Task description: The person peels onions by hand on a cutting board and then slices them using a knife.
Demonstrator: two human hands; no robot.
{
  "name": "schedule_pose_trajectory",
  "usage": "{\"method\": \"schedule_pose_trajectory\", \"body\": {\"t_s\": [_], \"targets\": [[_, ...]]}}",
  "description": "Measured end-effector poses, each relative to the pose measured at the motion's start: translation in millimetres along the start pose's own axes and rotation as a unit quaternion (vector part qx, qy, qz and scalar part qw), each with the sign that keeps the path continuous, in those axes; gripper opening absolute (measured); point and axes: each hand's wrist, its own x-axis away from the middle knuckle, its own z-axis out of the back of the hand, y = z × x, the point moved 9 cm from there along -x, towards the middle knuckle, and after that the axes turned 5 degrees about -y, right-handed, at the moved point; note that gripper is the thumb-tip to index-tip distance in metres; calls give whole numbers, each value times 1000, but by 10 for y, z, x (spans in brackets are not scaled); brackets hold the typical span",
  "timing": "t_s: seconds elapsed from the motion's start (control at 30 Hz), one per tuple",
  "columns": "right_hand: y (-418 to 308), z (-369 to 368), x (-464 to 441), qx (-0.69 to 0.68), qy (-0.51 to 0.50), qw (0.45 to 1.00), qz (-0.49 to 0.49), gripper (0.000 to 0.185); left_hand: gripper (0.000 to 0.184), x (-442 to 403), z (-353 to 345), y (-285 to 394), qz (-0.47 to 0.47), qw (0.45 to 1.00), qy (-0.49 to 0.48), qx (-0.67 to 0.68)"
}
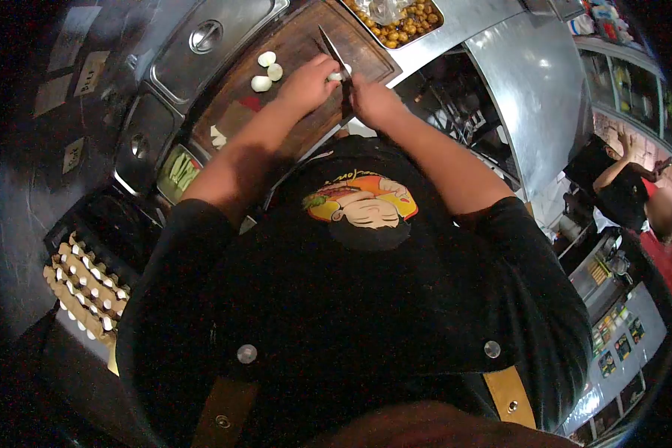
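Note:
My right hand (377, 101) is closed around the handle of a kitchen knife (331, 45), whose blade points away from me across a wooden cutting board (377, 60). My left hand (310, 84) has its fingers curled on a small white piece (337, 75) right beside the blade. Whether this piece is egg or onion I cannot tell. Left of that hand, several smooth white rounded pieces (261, 83) lie grouped on the board. More pale cut bits (217, 137) sit near the board's left end, by my left forearm.
Lidded steel pans (224, 26) border the board on the left, with a container of green sticks (182, 175) below them. A tray of small brown round items (418, 22) stands at the back. Egg trays (86, 284) are lower left. Another person (627, 179) is at right.

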Motion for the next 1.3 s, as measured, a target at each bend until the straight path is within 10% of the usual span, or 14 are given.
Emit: {"method": "schedule_pose_trajectory", "body": {"t_s": [1.3], "targets": [[124,-178,-84,-5,20,1000,11,27,27,6,-17,-80,-12,1000,21,-2]]}}
